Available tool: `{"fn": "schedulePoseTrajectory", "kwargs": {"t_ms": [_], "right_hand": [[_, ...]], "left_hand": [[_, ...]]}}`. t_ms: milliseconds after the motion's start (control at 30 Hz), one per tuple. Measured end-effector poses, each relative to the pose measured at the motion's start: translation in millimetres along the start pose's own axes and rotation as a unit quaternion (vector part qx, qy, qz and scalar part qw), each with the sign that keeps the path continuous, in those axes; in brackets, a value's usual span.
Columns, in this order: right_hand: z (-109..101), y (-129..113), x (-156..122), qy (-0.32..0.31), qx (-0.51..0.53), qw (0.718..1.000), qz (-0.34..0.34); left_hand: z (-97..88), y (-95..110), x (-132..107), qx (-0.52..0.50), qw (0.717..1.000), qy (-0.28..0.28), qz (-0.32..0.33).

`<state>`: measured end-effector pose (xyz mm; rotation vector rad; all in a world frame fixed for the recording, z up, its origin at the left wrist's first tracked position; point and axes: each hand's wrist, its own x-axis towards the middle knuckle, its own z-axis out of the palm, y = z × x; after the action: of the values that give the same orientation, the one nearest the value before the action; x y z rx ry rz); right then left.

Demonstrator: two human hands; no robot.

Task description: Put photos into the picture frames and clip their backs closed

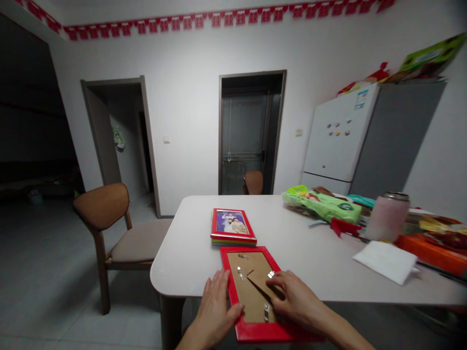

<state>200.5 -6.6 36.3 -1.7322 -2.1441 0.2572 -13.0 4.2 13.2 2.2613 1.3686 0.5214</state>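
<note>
A red picture frame lies face down at the near edge of the white table, its brown backing board and metal clips showing. My left hand rests flat on the frame's left rim, thumb on the backing. My right hand lies on the backing's right side, fingers bent over the fold-out stand and a clip; I cannot make out anything held in it. A stack of red frames with a photo on top sits just beyond.
On the right of the table are a green packet, a pink flask, a folded white paper and orange boxes. A wooden chair stands at the left. A fridge stands behind, and two doorways are in the far wall.
</note>
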Motion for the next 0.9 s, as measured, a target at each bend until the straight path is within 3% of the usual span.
{"fn": "schedulePoseTrajectory", "kwargs": {"t_ms": [133, 267, 400, 533, 900], "right_hand": [[17, -1, 5, 0.019, -0.013, 1.000, 0.003], [31, 0, 7, 0.049, -0.015, 0.998, -0.021], [26, 13, 15, 0.067, -0.003, 0.998, -0.012], [23, 26, 28, 0.072, -0.046, 0.996, 0.013], [20, 24, 23, 0.037, -0.049, 0.998, -0.024]], "left_hand": [[-0.6, 8, -3, 0.017, 1.000, -0.002, -0.011], [8.6, 11, -5, 0.040, 0.997, -0.026, 0.064], [16.1, 3, -4, 0.049, 0.995, -0.020, 0.089], [12.2, 1, -4, 0.047, 0.994, -0.012, 0.093], [2.6, 12, -10, 0.022, 0.998, -0.015, 0.062]]}}
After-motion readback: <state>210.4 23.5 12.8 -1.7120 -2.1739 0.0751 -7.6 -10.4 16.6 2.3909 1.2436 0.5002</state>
